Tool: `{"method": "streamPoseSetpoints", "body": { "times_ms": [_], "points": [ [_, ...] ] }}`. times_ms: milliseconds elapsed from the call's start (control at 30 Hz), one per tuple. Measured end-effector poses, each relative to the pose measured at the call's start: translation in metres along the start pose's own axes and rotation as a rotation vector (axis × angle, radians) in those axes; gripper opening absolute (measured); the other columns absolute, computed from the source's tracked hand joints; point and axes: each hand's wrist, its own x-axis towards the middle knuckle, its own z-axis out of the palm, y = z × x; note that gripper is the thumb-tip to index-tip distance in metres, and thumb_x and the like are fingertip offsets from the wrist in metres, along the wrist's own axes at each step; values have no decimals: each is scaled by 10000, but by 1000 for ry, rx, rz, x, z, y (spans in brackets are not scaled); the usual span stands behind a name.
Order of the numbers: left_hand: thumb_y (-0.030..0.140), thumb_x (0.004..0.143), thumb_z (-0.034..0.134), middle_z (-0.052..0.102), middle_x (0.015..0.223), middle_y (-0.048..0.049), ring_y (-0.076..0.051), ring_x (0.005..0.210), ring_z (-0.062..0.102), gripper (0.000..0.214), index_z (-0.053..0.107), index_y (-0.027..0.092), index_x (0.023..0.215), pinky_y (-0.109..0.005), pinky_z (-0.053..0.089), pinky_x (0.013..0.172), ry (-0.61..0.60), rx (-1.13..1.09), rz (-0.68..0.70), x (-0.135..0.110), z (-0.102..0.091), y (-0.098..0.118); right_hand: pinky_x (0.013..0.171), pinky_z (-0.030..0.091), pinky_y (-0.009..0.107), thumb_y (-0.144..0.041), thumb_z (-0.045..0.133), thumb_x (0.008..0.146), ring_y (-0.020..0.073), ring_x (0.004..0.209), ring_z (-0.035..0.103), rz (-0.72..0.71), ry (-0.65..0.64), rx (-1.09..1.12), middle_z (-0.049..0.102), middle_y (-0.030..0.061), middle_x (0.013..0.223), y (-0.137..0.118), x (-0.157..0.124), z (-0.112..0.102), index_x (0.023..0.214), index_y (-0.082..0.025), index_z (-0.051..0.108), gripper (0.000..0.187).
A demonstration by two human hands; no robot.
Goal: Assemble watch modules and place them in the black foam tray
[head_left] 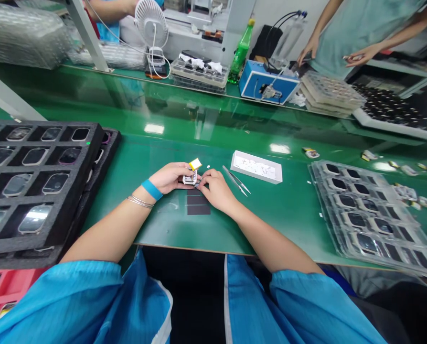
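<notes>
My left hand (170,177) is closed round a small silver watch body (190,179) with a yellow tab (195,164) sticking up from it. My right hand (215,188) meets it from the right, its fingertips pinched against the same piece. Both hands rest on the green mat just above a dark square pad (198,204). A pair of tweezers (237,181) lies loose to the right of my right hand. Beyond them sits a shallow white tray (256,166) with tiny parts.
Black foam trays (37,186) of watch bodies fill the left. Clear blister trays (371,215) of parts lie at the right. Across the green belt stand a fan (151,24), a green bottle (241,50) and a blue box (267,83). Another person's hands (342,52) work at the far right.
</notes>
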Motion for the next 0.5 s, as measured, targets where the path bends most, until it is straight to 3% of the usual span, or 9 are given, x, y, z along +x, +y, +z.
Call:
{"method": "streamPoseSetpoints", "body": {
  "times_ms": [167, 300, 400, 500],
  "points": [
    [81, 750, 662, 730, 842, -117, -172, 728, 689, 55, 626, 106, 784, -339, 585, 714, 12, -10, -7, 0, 1, 0, 950, 438, 406, -103, 586, 876, 229, 1041, 503, -110, -56, 9, 569, 99, 1077, 0, -7, -1, 789, -167, 617, 112],
    [84, 745, 667, 730, 855, -120, -175, 747, 687, 66, 638, 100, 802, -324, 581, 700, 7, -21, -2, 1, -1, -1, 915, 427, 422, -152, 554, 907, 231, 1043, 508, -222, -66, 6, 581, 85, 1082, -2, -15, -14, 823, -189, 578, 95],
    [93, 740, 669, 729, 850, -114, -170, 719, 679, 90, 646, 102, 826, -336, 584, 685, 18, -15, 8, 1, -2, 0, 920, 414, 434, -181, 557, 914, 228, 1027, 542, -294, 21, 22, 614, 74, 1054, -4, -17, -28, 847, -198, 571, 70],
    [98, 726, 674, 728, 826, -108, -161, 684, 671, 100, 639, 105, 820, -317, 578, 657, 60, 8, 37, 0, 3, -1, 904, 437, 410, -217, 585, 906, 211, 967, 594, -339, 197, 126, 657, 57, 982, -4, -17, -37, 834, -211, 588, 72]
  ]
}}
